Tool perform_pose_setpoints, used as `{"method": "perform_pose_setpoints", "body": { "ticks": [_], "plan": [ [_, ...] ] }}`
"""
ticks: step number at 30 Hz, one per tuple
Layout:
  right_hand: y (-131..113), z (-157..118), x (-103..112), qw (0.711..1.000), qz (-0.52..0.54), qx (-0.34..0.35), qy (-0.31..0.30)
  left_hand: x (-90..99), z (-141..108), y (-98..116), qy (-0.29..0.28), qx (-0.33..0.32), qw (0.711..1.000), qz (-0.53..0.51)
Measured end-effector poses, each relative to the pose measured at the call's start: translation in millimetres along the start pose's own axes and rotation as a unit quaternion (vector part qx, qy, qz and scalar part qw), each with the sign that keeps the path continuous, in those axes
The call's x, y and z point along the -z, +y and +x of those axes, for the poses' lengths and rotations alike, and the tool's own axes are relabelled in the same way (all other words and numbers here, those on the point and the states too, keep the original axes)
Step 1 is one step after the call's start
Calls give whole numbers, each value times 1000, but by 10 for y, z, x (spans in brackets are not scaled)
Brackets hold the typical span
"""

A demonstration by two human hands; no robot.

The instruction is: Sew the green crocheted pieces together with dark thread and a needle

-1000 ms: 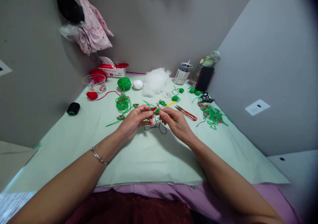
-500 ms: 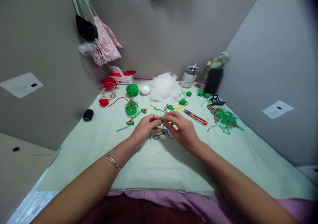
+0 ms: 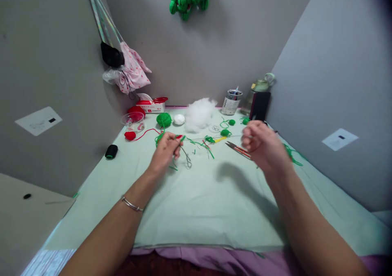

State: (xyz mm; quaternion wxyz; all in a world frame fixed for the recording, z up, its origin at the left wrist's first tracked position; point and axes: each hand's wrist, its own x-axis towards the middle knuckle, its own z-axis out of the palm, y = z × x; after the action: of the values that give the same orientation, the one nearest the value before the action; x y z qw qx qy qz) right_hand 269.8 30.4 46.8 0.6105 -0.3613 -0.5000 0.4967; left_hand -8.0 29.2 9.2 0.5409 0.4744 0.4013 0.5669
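Over the desk (image 3: 183,210), the left hand (image 3: 167,149) pinches a small red-and-green crocheted piece (image 3: 180,137); the blurred right hand (image 3: 261,145), grip unclear, partly hides tangled green yarn (image 3: 294,158) near the right edge; fluffy white stuffing (image 3: 200,114) lies by the far edge.

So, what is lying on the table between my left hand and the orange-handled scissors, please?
In the head view, short green scraps and longer green and red strands lie between your left hand and the scissors.
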Motion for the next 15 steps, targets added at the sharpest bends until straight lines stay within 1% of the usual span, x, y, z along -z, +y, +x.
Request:
{"method": "perform_pose_setpoints", "body": {
  "ticks": [2, 3, 4, 5, 6, 7, 8, 9, 10, 11, 13, 14, 15],
  "plan": [
    [-72, 141, 433, 993, 10, 79, 85, 158, 92, 60, 52, -46, 998, 13],
    [-101, 197, 649, 987, -5, 105, 119, 228, 126, 82, 77, -64, 995, 18],
    [-127, 241, 839, 975, -10, 137, 172, 284, 151, 97, 99, -81, 992, 21],
    [-147, 271, 983, 962, -9, 163, 220, 322, 164, 105, 117, -94, 988, 23],
    [-161, 289, 1067, 951, -7, 177, 253, 338, 168, 106, 130, -100, 986, 24],
    [-167, 293, 1082, 943, -3, 185, 276, 331, 160, 99, 135, -101, 985, 25],
    [-162, 284, 1027, 943, -4, 182, 277, 302, 143, 86, 133, -97, 986, 26],
    [-142, 262, 909, 949, -8, 172, 264, 254, 118, 67, 123, -90, 988, 27],
    [-108, 226, 740, 960, -18, 156, 230, 191, 86, 42, 108, -81, 990, 29],
    [-58, 179, 538, 978, -50, 121, 163, 121, 49, 14, 89, -72, 993, 29],
    [75, 53, 108, 989, -95, 76, 89, -20, -31, -49, 45, -54, 997, 31],
    [150, -19, -90, 985, -164, 48, 21, -80, -71, -80, 26, -48, 998, 33],
    [225, -92, -261, 973, -226, 35, -40, -130, -107, -108, 9, -44, 998, 38]
  ]
}}
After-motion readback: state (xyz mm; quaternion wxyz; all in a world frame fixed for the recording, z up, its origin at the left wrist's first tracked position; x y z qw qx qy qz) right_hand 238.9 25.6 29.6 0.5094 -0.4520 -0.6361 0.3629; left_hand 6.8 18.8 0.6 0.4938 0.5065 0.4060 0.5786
